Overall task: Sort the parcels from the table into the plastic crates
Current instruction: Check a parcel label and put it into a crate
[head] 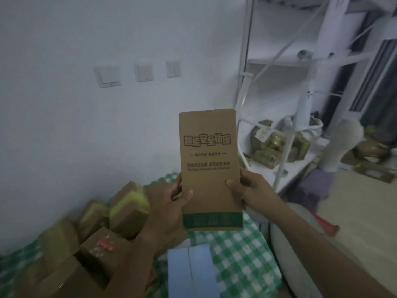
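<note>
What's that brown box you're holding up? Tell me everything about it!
The box is flat, tall and narrow, and looks like brown cardboard. Its front carries big outlined Chinese characters near the middle, smaller lines of print below, and a green band along the bottom. It looks closed and undamaged. It is held upright in the air, front facing the camera, above a green checked cloth. The left hand grips its lower left edge and the right hand its lower right edge, thumbs on the front.

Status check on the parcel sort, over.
Left hand and right hand both grip brown cardboard parcel, held upright above green checked table. More parcels piled left. No crates in view.
</note>
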